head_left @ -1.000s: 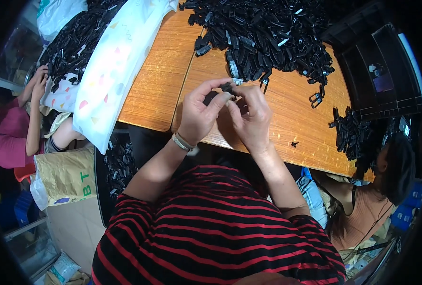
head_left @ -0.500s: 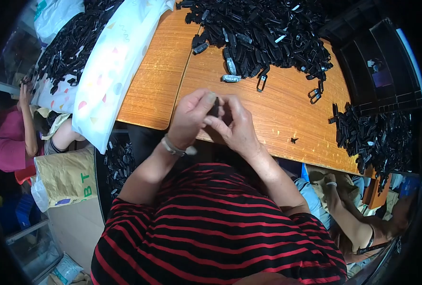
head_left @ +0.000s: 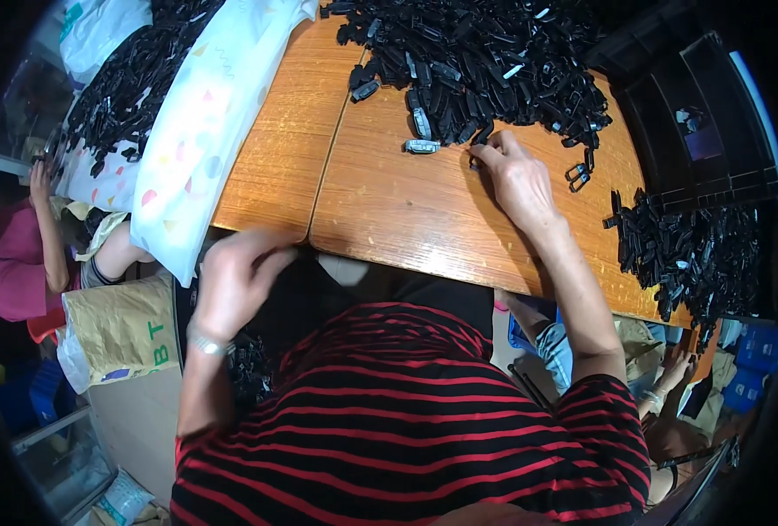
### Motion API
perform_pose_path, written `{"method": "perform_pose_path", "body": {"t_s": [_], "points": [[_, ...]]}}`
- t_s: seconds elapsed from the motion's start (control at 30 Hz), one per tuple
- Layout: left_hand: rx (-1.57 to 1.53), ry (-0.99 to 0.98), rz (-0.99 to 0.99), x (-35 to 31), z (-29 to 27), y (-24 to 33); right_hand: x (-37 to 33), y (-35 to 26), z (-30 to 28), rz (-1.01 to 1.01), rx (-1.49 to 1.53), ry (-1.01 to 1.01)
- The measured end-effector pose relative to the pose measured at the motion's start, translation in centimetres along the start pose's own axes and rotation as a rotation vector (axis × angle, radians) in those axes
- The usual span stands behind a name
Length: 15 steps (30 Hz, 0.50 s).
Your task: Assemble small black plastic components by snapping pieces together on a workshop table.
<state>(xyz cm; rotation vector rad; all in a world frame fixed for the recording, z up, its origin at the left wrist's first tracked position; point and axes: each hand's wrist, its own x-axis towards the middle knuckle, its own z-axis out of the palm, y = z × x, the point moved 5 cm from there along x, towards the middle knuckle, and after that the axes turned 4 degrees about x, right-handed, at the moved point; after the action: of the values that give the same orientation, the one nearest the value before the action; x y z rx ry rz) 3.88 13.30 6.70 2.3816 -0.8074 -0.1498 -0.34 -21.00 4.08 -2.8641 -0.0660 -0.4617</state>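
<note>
My right hand [head_left: 520,180] reaches over the table to the near edge of a large heap of small black plastic pieces [head_left: 494,61]. Its thumb and fingertips close on a black loop-shaped plastic piece [head_left: 476,163], mostly hidden by the fingers. Left of it lie pieces with pale grey faces [head_left: 421,146]. My left hand [head_left: 240,276], somewhat blurred, is off the table's front edge at the left, fingers stretched and apart, with nothing visible in them. Below that hand, partly covered by my arm, sit more black pieces [head_left: 253,364].
A second heap [head_left: 687,254] covers the table's right corner, beside a black open bin [head_left: 704,123]. A white patterned plastic sheet [head_left: 214,131] lies along the left. Other people sit at left [head_left: 30,254] and lower right [head_left: 669,386]. A brown paper sack [head_left: 122,329] stands at left.
My hands, together over the front edge around a small dark piece, have parted. The left moved left and down off the table; the right went forward to the loop-shaped piece.
</note>
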Motion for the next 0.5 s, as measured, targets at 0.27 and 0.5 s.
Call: {"method": "perform_pose_path", "body": {"t_s": [0.27, 0.5], "points": [[-0.038, 0.255, 0.371, 13.2, 10.2, 4.3, 0.4, -1.6, 0.3, -0.143, -0.069, -0.059], [0.002, 0.291, 0.474, 14.4, 11.9, 4.8, -1.6, -4.4, 0.9, -0.04, 0.315, -0.034]]}}
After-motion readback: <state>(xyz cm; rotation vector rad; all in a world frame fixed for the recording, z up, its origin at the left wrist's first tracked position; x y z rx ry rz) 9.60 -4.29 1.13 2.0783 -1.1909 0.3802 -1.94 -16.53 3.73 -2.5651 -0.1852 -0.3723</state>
